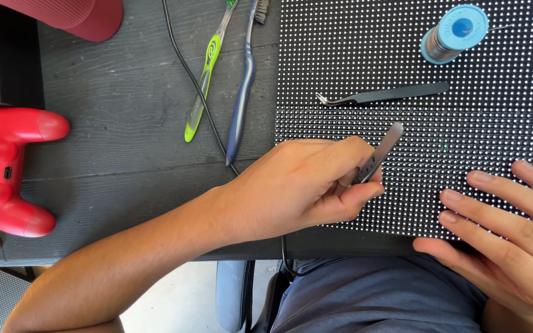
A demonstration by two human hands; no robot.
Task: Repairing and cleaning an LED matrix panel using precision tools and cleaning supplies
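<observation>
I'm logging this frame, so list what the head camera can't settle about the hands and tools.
- Head view: the left hand covers the lower end of the metal tool, so its tip is hidden.
- The right hand runs off the right and bottom edges.
- Dot panel: cut by the top and right edges.

On the dotted panel (494, 117), black tweezers (383, 95) and a solder spool (454, 34) block the far part; bare dots lie between the tweezers and both hands. Left, two toothbrushes (223, 80), a cable (192, 80) and a red controller (8, 169) crowd the table (112, 123).
</observation>
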